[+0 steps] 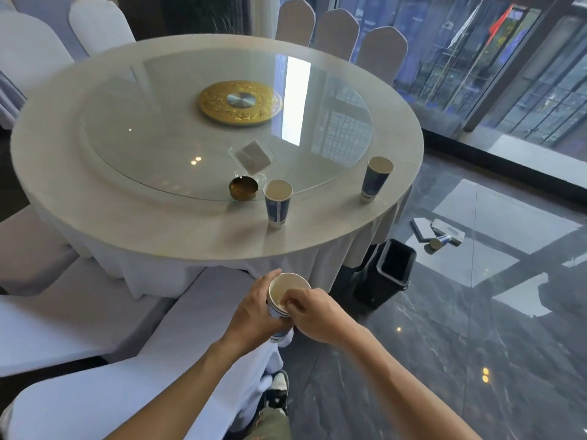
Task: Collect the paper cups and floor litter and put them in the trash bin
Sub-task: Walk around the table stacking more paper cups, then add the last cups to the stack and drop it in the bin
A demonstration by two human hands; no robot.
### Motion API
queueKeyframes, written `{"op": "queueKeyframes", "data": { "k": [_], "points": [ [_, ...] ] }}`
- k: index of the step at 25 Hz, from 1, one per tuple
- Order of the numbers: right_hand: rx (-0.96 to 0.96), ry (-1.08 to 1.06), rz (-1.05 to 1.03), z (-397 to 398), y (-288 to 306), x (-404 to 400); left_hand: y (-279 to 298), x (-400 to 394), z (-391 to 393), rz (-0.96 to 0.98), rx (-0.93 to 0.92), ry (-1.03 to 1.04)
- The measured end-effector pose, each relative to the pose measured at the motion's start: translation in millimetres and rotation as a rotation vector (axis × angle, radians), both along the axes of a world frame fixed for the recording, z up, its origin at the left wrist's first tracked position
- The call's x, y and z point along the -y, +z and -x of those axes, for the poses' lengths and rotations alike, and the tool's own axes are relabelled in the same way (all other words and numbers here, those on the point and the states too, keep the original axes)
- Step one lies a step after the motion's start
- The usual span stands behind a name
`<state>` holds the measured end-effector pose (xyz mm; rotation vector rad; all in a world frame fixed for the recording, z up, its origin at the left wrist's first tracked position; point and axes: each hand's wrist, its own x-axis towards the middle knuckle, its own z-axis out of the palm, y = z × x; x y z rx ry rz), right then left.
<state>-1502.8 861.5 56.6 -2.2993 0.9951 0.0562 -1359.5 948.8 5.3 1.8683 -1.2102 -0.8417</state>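
A stack of nested paper cups (284, 290) is held in front of me below the table edge. My left hand (254, 315) wraps around its side and my right hand (313, 312) pinches its rim. Two blue paper cups stand upright on the round table: one (277, 203) near the front edge, another (376, 177) at the right edge. The black trash bin (386, 271) stands open on the floor beside the tablecloth. Farther right on the floor lie a tipped paper cup (440, 242) and flat pieces of litter (436, 229).
A glass turntable (158, 138) with a gold centre covers the table (95, 217). On it sit a brass ashtray (243, 188) and a clear card stand (252, 157). White-covered chairs (95, 312) stand to my left and around the table. Glass walls run along the right.
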Motion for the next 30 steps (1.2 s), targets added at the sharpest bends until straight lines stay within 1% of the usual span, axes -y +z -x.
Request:
{"op": "queueKeyframes", "data": {
  "k": [2,4,9,12,14,16,18,19,21,23,24,26,28,30],
  "points": [
    [0.001,0.025,-0.053,-5.9,2.4,30.8,1.2,29.8,-7.0,0.006,-0.026,0.014],
    [0.066,0.007,-0.023,-16.4,10.0,65.3,6.1,62.4,-20.3,0.018,-0.051,0.038],
    [0.365,-0.124,0.021,-42.2,31.6,130.6,33.7,118.6,-54.3,0.141,-0.073,0.079],
    [0.491,-0.23,0.018,-57.0,37.3,155.2,43.8,141.0,-67.7,0.172,-0.06,0.116],
    [0.558,-0.319,-0.018,-67.8,35.3,170.7,42.8,150.3,-76.4,0.195,-0.073,0.151],
    [0.604,-0.403,-0.097,-77.1,28.1,191.6,40.2,154.7,-84.5,0.211,-0.08,0.206],
    [0.589,-0.432,-0.183,-84.5,13.5,216.4,39.7,158.6,-91.7,0.221,-0.064,0.265],
    [0.544,-0.422,-0.21,-88.7,4.4,228.9,39.8,161.2,-95.4,0.227,-0.051,0.289],
    [0.396,-0.37,-0.266,-97.8,-17.3,253.3,42.2,166.3,-102.2,0.245,-0.02,0.345],
    [0.234,-0.266,-0.292,-110.1,-37.2,269.7,48.4,169.0,-108.8,0.275,-0.011,0.416],
    [0.182,-0.205,-0.295,-116.9,-45.6,277.0,52.9,172.2,-110.8,0.291,-0.017,0.459],
    [0.166,-0.102,-0.28,-128.5,-58.6,286.3,62.5,179.7,-112.3,0.319,-0.027,0.545],
    [0.199,-0.027,-0.27,-137.2,-70.9,295.4,70.9,191.9,-109.6,0.336,-0.031,0.632],
    [0.269,-0.023,-0.3,-142.2,-79.1,300.0,78.1,201.8,-104.1,0.347,-0.041,0.692]
  ]
}}
